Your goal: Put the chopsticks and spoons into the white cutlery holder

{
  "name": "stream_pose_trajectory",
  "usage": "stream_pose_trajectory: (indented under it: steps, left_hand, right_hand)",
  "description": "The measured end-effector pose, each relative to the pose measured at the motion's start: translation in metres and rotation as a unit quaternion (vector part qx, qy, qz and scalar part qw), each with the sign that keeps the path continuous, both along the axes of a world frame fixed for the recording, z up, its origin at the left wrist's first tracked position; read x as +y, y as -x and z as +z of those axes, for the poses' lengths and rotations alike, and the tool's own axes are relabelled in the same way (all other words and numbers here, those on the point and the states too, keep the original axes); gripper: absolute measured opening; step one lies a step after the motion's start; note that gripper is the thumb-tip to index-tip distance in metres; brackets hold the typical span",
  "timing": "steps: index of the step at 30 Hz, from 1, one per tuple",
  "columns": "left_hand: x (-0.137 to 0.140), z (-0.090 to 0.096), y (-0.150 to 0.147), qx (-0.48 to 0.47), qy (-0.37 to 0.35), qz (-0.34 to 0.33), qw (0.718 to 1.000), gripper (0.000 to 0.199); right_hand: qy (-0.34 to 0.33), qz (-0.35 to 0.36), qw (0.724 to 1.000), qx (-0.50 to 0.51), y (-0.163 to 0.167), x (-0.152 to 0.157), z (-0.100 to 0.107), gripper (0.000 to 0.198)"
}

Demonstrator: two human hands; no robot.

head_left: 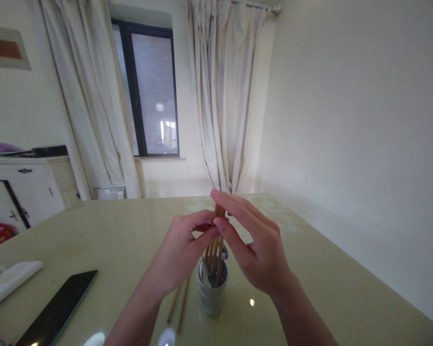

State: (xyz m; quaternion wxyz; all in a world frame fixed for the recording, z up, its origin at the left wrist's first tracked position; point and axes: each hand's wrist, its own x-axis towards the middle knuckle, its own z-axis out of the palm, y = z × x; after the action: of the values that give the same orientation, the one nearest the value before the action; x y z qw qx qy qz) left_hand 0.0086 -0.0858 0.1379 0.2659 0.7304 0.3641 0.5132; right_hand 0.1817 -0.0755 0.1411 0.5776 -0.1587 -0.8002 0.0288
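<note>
A bundle of wooden chopsticks point(213, 251) stands in a pale, cup-shaped holder point(212, 300) on the table. My left hand point(189, 245) pinches the upper part of the bundle between thumb and fingers. From the other side, my right hand point(254, 238) closes around the top ends, its fingers over the tips and its thumb against them. Metal utensils point(203, 274), perhaps spoons, lean inside the holder beside the chopsticks. Two loose chopsticks point(182, 307) lie on the table just left of the holder, partly behind my left wrist.
A black flat slab point(59, 307) and a white long object point(12, 281) lie on the glossy table point(130, 230) at left. White round things point(166, 337) show at the near edge. Beyond are a white cabinet point(32, 185), a red basin point(0, 238) and curtains point(227, 96).
</note>
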Motion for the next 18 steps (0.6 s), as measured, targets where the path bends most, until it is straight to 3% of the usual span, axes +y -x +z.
stream_pose_trajectory:
  steps: [18]
  left_hand:
    - [-0.0037, -0.0004, 0.0008, 0.007, -0.006, 0.019, 1.000, 0.017]
  right_hand:
    - [-0.005, -0.002, 1.000, -0.011, -0.0016, -0.0056, 0.0021, 0.057]
